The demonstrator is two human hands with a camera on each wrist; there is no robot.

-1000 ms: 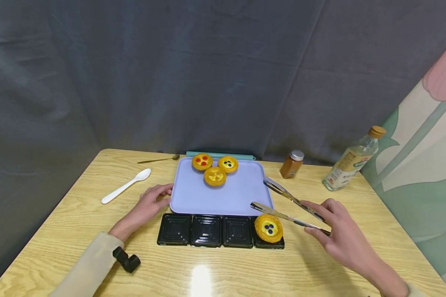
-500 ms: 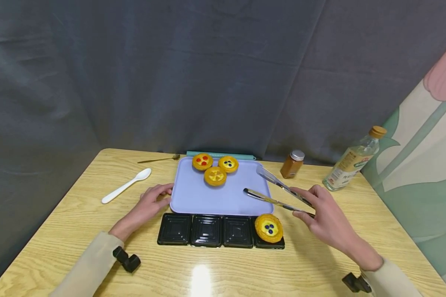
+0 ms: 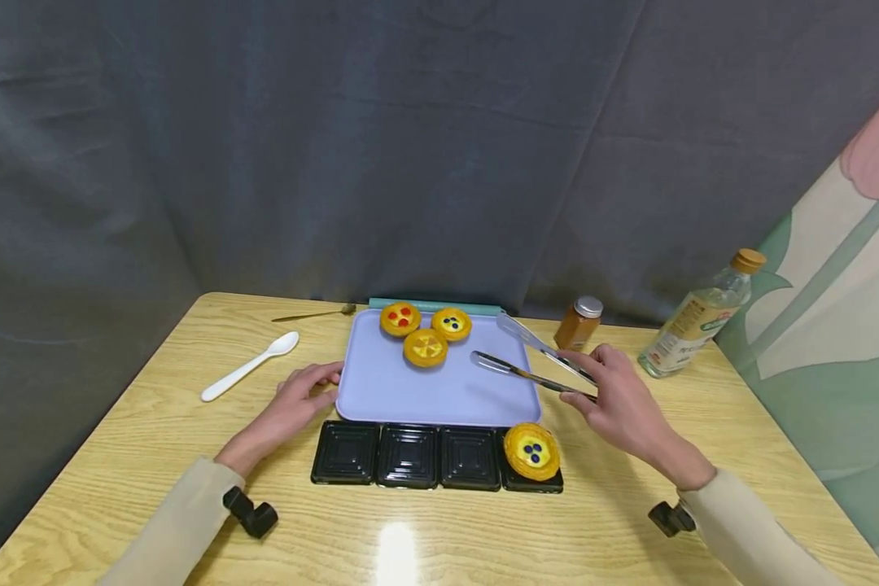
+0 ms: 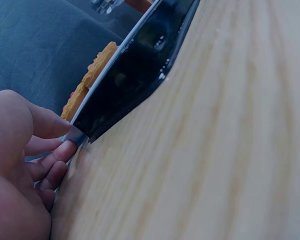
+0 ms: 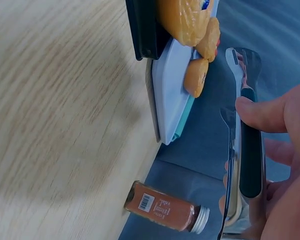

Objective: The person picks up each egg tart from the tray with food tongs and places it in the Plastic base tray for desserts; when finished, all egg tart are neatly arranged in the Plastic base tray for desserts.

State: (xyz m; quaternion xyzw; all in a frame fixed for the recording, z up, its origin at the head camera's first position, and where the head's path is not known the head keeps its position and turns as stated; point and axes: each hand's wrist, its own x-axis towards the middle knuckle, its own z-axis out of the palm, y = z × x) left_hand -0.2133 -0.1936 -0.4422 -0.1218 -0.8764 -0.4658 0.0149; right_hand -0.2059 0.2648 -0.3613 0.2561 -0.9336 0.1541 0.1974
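My left hand [image 3: 303, 403] holds the left edge of a lilac tray [image 3: 476, 411], thumb and fingers at its rim in the left wrist view. A pair of metal tongs [image 3: 535, 376] with dark grips is in my right hand [image 3: 611, 403], held above the tray's right side with arms apart and nothing between the tips. Toward the back of the tray sit an egg tart with red topping [image 3: 400, 319], one with blueberries [image 3: 452, 324] and one with yellow wedges [image 3: 425, 348]. A larger blueberry tart [image 3: 532, 452] rests in the rightmost of several black square trays [image 3: 344, 453].
A white spoon [image 3: 252, 366] and a thin dark spoon [image 3: 315, 313] lie at the left. Behind the tray is a teal bar [image 3: 476, 308]. A spice jar [image 3: 577, 323] and a glass bottle [image 3: 696, 321] stand back right, before a grey curtain [image 3: 381, 146].
My right hand has carried the tongs left and away from me, from near the larger tart to over the tray's right side. My left hand has stayed put.
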